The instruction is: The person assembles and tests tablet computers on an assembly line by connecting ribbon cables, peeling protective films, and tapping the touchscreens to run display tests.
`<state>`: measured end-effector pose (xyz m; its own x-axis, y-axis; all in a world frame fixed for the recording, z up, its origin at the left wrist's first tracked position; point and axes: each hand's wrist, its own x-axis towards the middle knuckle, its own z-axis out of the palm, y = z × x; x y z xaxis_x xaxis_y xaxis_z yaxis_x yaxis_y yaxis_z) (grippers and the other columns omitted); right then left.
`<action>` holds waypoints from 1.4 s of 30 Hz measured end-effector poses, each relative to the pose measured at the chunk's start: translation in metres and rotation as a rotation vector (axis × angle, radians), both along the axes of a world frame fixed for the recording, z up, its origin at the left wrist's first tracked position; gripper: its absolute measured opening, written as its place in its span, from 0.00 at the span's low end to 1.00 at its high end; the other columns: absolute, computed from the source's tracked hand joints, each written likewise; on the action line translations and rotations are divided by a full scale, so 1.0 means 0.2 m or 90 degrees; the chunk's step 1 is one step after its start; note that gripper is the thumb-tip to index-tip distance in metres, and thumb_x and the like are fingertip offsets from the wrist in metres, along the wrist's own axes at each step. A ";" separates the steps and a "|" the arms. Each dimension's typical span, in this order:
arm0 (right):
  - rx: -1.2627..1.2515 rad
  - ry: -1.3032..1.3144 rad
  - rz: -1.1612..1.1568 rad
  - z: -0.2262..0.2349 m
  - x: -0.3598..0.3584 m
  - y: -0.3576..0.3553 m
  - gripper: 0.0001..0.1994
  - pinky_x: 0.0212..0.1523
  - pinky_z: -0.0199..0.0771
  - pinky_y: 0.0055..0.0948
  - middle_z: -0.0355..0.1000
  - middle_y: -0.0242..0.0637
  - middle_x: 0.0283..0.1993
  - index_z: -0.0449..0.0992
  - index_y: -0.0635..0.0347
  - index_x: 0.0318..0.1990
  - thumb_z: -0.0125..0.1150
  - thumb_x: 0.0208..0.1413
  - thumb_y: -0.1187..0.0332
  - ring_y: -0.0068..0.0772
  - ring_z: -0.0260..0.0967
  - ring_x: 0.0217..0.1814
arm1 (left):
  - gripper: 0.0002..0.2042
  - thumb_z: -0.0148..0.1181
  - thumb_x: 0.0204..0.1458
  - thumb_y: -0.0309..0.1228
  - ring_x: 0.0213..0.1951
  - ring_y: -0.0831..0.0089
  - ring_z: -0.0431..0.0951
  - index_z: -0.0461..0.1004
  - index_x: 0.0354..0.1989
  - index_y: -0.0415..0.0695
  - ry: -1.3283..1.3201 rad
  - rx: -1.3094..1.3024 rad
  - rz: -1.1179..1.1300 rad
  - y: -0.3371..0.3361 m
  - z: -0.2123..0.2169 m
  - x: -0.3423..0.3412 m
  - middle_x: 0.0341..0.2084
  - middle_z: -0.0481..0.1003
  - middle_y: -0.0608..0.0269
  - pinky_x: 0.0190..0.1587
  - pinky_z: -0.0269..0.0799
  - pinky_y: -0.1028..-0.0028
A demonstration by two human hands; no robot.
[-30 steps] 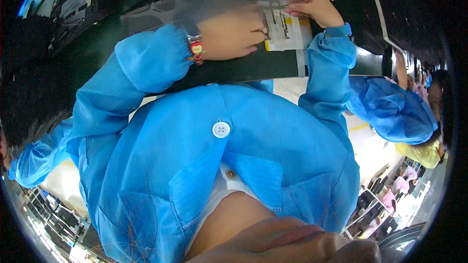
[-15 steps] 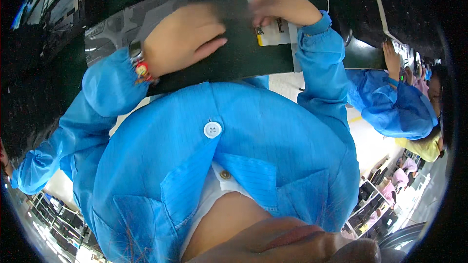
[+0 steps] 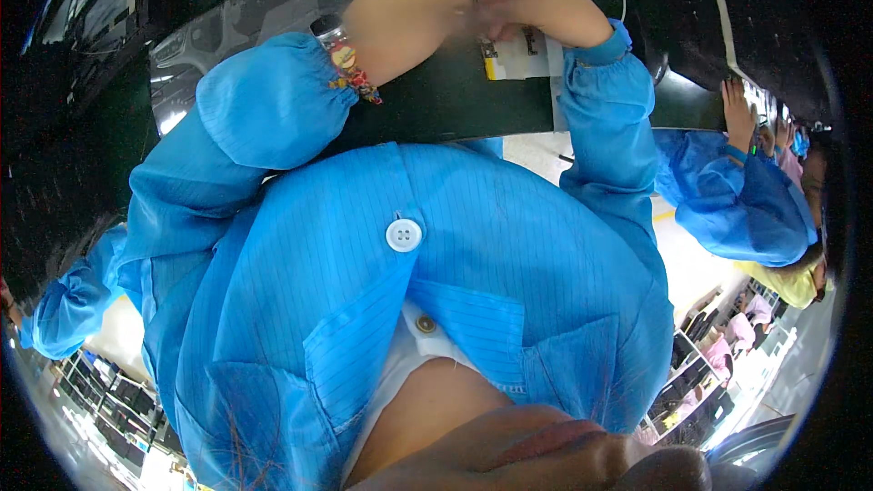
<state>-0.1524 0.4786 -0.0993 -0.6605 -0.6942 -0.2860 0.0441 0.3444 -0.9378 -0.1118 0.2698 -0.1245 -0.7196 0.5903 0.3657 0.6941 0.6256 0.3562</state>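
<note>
Both hands have closed in, pinching the white, yellow-marked sheet (image 3: 518, 53): left (image 3: 409, 23), right (image 3: 536, 0).

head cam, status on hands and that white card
Left hand and right hand together over white card on dark bench. Grip blurred, unclear. Nothing blocking; co-worker's hand apart, far right.

We have a single view, from a wide fisheye camera worn on the head. It looks steeply down along our own chest, so the blue smock (image 3: 400, 291) fills the middle at very close range. Our hands sit near the top edge over the dark table (image 3: 436, 105). Straight lines bend toward the rim, and a neighbouring person's sleeve (image 3: 727, 200) shows at right.
</note>
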 end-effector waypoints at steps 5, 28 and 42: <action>0.101 0.058 -0.044 0.08 0.04 -0.05 0.09 0.23 0.69 0.24 0.73 0.37 0.28 0.71 0.60 0.34 0.63 0.47 0.71 0.28 0.73 0.27 | 0.09 0.57 0.46 0.33 0.34 0.61 0.74 0.76 0.33 0.44 0.011 -0.029 0.039 0.03 0.03 0.03 0.28 0.74 0.58 0.37 0.70 0.66; 0.092 0.092 -0.105 0.09 0.02 -0.01 0.12 0.25 0.63 0.13 0.69 0.27 0.25 0.74 0.64 0.36 0.65 0.41 0.76 0.12 0.62 0.25 | 0.08 0.58 0.44 0.33 0.34 0.60 0.74 0.78 0.30 0.43 -0.042 -0.045 -0.022 0.02 0.00 0.00 0.27 0.74 0.56 0.38 0.70 0.65; 0.187 0.187 -0.085 0.09 0.02 -0.06 0.09 0.25 0.63 0.21 0.67 0.30 0.22 0.74 0.62 0.30 0.65 0.37 0.73 0.19 0.62 0.23 | 0.08 0.57 0.44 0.33 0.35 0.60 0.74 0.77 0.29 0.43 -0.092 -0.066 0.002 0.02 0.06 0.03 0.27 0.74 0.56 0.39 0.70 0.65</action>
